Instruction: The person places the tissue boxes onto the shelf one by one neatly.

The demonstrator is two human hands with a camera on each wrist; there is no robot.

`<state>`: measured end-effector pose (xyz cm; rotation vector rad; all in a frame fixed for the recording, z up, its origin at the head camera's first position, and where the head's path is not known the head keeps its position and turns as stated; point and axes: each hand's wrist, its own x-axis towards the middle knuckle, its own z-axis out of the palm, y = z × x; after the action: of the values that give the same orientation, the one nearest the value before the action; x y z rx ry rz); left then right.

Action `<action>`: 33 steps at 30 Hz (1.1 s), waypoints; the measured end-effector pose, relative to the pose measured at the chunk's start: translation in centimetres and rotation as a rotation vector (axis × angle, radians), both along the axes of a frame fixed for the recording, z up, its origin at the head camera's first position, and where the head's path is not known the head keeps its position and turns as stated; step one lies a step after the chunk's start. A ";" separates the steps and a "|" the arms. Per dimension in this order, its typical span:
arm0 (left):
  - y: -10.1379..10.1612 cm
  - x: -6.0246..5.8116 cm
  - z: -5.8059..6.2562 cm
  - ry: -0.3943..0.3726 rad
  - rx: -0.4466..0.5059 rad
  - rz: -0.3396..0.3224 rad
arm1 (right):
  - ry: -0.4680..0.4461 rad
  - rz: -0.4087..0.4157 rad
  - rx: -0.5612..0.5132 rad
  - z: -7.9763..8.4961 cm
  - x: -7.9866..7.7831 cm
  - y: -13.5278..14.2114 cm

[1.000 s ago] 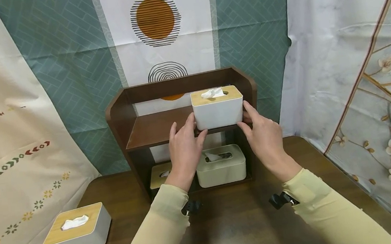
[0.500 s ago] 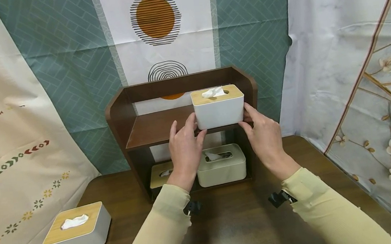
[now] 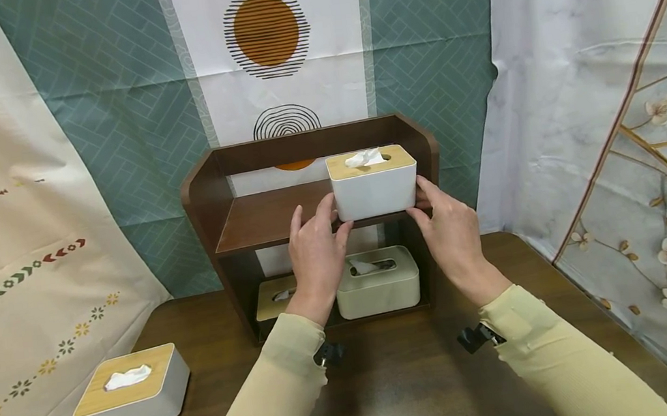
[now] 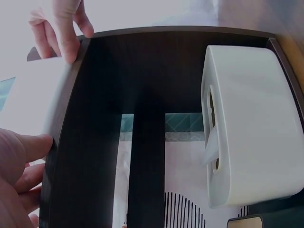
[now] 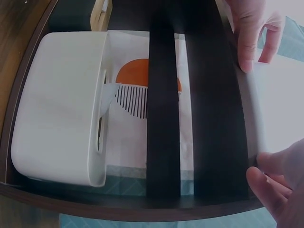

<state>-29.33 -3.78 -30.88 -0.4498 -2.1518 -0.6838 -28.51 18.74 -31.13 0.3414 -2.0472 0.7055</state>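
Observation:
A white tissue box (image 3: 375, 196) with a light wooden lid and a tissue poking out sits at the front right of the brown shelf's (image 3: 261, 220) upper board. My left hand (image 3: 317, 258) grips its left end, thumb at the lower front corner. At the other end my right hand (image 3: 456, 238) holds it, thumb at the bottom edge and fingers along the side. Both wrist views show thumbs close to the board's front edge, with the white box (image 5: 285, 104) washed out by glare. Fingers behind the box are partly hidden.
A pale green tissue box (image 3: 379, 297) stands on the lower shelf at the right. Beside it, a dark wood-topped box (image 3: 272, 307) is partly covered by my left arm. Another white tissue box (image 3: 139, 398) rests on the table (image 3: 391, 387) at the left. Fabric hangs behind.
Almost nothing changes. The white tissue box and both hands have shifted very slightly to the right since a second ago.

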 end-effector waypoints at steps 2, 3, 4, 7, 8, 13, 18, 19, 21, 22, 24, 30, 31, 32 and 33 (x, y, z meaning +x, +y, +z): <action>0.0 0.1 0.0 -0.004 -0.001 0.003 | -0.009 0.001 -0.006 -0.1 0.1 0.0; 0.0 0.1 0.0 -0.009 -0.002 0.006 | -0.015 0.001 -0.009 -0.1 0.1 0.0; -0.1 0.2 0.1 -0.013 -0.004 0.008 | -0.020 0.002 -0.012 -0.1 0.2 0.0; -0.3 0.6 0.2 -0.034 -0.008 0.018 | -0.031 0.001 -0.019 -0.2 0.7 0.0; -0.4 0.8 0.2 -0.041 -0.009 0.020 | -0.031 0.003 -0.019 -0.2 0.9 0.0; -1.3 1.9 -0.3 -0.051 -0.010 0.023 | -0.009 0.014 -0.013 -0.6 2.4 -0.2; -2.6 3.4 -1.0 -0.020 -0.022 0.025 | 0.040 0.017 0.038 -1.2 4.0 -0.8; -2.9 3.7 -1.2 -0.011 -0.024 0.028 | 0.050 0.017 0.054 -1.4 4.2 -1.0; -3.6 4.4 -1.5 0.005 -0.032 0.031 | 0.066 0.022 0.089 -1.7 4.7 -1.5; -3.9 4.7 -1.7 0.012 -0.035 0.034 | 0.072 0.027 0.106 -1.9 5.0 -1.7; -4.5 5.4 -2.0 0.023 -0.047 0.040 | 0.078 0.036 0.138 -2.3 5.5 -2.3; -6.2 7.2 -3.1 0.028 -0.111 0.059 | 0.030 0.076 0.223 -3.1 7.0 -4.3; -6.4 7.5 -3.3 0.027 -0.124 0.062 | 0.017 0.081 0.241 -3.3 7.2 -4.6; -6.7 7.8 -3.6 0.027 -0.139 0.065 | 0.007 0.085 0.258 -3.4 7.4 -5.0; -7.0 8.1 -3.8 0.028 -0.152 0.068 | -0.004 0.089 0.275 -3.5 7.7 -5.4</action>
<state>-21.26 -10.76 -34.67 -0.4617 -2.1910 -0.4758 -20.83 13.35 -34.63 0.5919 -2.1464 0.4769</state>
